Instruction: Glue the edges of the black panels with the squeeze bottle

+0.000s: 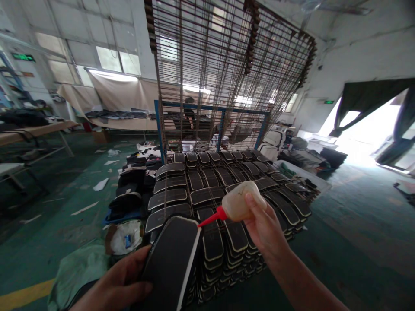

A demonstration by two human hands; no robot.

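Observation:
My left hand (121,280) grips the lower left side of a dark panel (173,255) with rounded corners and a pale line along its edge. In my right hand (264,224) is a translucent squeeze bottle (241,201), tilted down to the left. Its red nozzle (210,218) meets the panel's upper right corner; whether the tip touches cannot be made out. Beneath and behind lie many similar dark panels (207,196) with pale rims, laid out in rows on stacked wire racks.
Raised wire racks (220,52) stand above a blue frame (222,129). To the left are dark piled pieces (126,198), a lined round container (126,237) and green fabric (79,270). A person (188,116) is behind the racks.

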